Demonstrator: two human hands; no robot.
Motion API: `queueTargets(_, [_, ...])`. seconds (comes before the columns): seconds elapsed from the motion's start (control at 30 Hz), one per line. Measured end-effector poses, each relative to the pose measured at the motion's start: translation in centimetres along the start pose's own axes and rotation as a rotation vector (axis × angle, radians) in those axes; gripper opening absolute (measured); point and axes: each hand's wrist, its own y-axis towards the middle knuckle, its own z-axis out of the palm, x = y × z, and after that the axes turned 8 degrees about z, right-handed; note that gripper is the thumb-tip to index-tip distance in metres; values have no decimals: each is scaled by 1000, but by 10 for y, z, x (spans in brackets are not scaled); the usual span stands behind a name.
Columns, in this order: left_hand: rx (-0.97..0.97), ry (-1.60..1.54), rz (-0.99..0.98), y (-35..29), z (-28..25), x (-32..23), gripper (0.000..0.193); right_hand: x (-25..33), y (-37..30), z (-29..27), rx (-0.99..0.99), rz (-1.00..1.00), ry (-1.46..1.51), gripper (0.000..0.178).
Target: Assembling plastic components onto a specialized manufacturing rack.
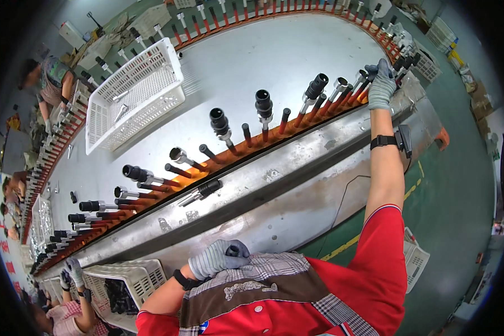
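Note:
My left hand [221, 259], in a grey-striped glove, is closed in front of my apron around a short black cylindrical piece [232, 251] whose round end shows. Far to the right, my outstretched right hand [382, 87], gloved alike, has its fingers curled at the tops of the upright parts on the conveyor; what lies inside them is hidden. Along the orange conveyor track [246, 150] stand red and black pegs, several carrying silver socket-like metal pieces, some topped with black ribbed sleeves [219, 120]. A loose metal part with a black sleeve [201, 192] lies on the steel ledge nearest me.
A white perforated crate [134, 103] with a few metal pieces rests on the grey tabletop inside the conveyor loop. Another crate [126, 285] of black parts sits at lower left, beside a co-worker's gloved hand [74, 273]. Another person [56, 84] stands across the far-left track.

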Motion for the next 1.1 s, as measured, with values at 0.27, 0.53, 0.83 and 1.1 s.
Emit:
queueTargets(0.27, [-176, 7, 80, 63, 20, -27, 14, -20, 14, 14, 242, 122, -276, 30])
queueTargets(0.53, [-357, 414, 630, 171, 33, -105, 14, -44, -1, 19, 293, -28, -172, 28])
queueTargets(0.83, [-302, 533, 833, 251, 38, -151, 11, -62, -31, 21, 323, 358, 256, 25])
queueTargets(1.1, [-390, 488, 690, 263, 16, -124, 14, -64, -72, 49, 583, 246, -272, 30])
